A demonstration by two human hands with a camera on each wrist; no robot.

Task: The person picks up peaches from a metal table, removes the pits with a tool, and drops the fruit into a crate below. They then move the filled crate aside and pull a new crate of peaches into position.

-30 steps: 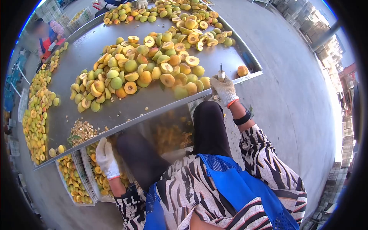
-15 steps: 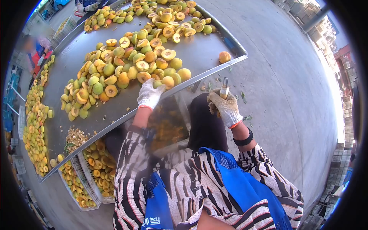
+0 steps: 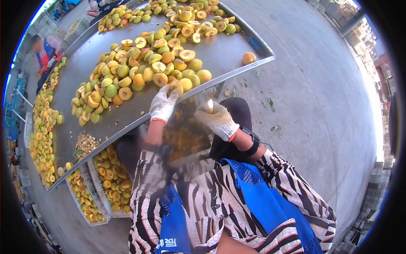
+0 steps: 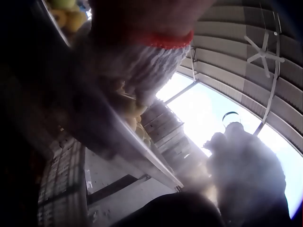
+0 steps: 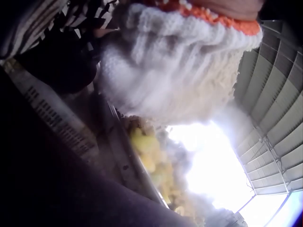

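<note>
Nearest the camera, a zebra-striped sleeve and blue apron (image 3: 262, 199) fill the lower part of the head view. Just beyond, at the near rim of the steel table (image 3: 127, 114), the two gloved hands work close together. Left hand (image 3: 164, 103), in a white knit glove with a red cuff, curls its fingers round a peach (image 3: 175, 86) at the table edge; the fruit is yellow-orange, rounded and partly hidden by the glove. Right hand (image 3: 218, 119), in a soiled white glove with an orange cuff, is closed round a small tool (image 3: 209, 106), of which only a pale stub shows above the fist; its blade cannot be made out. Both wrist views show mainly glove knit and glare.

Below the table edge, to the left, white crates (image 3: 101, 186) hold halved yellow fruit, and a heap of pits (image 3: 86, 144) lies on the table corner above them. Farther across the table lies a heap of peaches (image 3: 139, 72), green to orange, some whole, some halved with dark stone cavities. One lone peach (image 3: 248, 58) sits well apart near the right corner. At the far left, another person (image 3: 44, 53) stands beside the table.
</note>
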